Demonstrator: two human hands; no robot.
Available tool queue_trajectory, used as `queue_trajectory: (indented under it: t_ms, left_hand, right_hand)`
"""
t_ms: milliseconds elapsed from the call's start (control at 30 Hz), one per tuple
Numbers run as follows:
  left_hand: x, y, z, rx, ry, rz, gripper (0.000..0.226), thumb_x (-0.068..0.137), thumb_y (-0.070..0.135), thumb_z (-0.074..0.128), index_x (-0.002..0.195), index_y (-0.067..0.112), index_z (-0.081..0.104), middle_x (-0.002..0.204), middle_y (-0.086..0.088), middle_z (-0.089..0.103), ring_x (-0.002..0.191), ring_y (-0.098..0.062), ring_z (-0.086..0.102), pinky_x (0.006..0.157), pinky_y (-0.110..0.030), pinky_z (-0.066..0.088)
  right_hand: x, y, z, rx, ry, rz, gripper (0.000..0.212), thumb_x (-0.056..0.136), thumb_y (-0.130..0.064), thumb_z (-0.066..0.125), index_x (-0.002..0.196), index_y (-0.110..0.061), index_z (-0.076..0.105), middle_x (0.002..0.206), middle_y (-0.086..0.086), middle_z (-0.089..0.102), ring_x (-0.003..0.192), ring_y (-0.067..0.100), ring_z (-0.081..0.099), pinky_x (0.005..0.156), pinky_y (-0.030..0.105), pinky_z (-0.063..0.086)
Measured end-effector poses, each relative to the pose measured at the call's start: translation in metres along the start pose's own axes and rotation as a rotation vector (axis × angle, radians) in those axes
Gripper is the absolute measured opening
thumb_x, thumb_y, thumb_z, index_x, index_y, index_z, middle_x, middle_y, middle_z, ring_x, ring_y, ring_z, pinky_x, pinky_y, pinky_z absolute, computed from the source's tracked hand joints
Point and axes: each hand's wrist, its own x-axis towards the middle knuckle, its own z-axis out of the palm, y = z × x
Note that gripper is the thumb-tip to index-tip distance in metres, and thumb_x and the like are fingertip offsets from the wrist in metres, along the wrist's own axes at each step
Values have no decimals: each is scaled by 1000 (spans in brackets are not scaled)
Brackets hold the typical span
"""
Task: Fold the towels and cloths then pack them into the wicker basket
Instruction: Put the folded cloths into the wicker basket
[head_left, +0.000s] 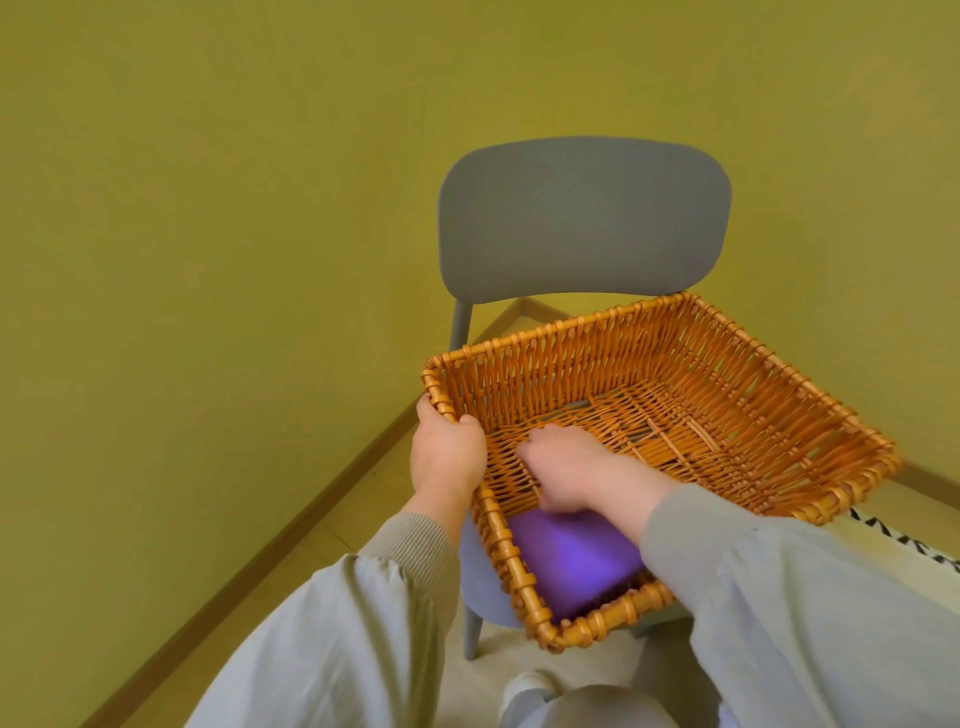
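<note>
Now, left fingers (427, 413) gripping wicker basket (571, 358) rim, right fingers (532, 448) curled at purple cloth (571, 561) inside, grip unclear.

Basket (571, 326) (cloth (571, 564) inside) on chair (582, 223)

Your left hand (448, 457) grips the basket (571, 364) rim, over the chair (582, 223) — your right hand (566, 475) reaches inside, fingers down at the purple cloth (571, 566).
</note>
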Motion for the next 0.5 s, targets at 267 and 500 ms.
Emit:
queue_trajectory:
  t_ms: [267,500]
  left_hand:
    - [-5,-2,-1,64,117,134,68,86,16,48,148,22,21,141,-6,47,125,-30,47,101,-42,40]
    - [-34,14,0,559,29,623,60,84,17,52,142,12,38,157,-10,18,147,-24,7,119,-41,9]
  right_hand:
    - [-20,-15,18,210,-422,57,42,77,-36,71,107,-7,67,108,11,67,94,27,63,75,30,48]
    - [-56,21,10,502,63,290,22,84,-30,57,96,-14,65,103,8,68,101,28,61,79,29,47]
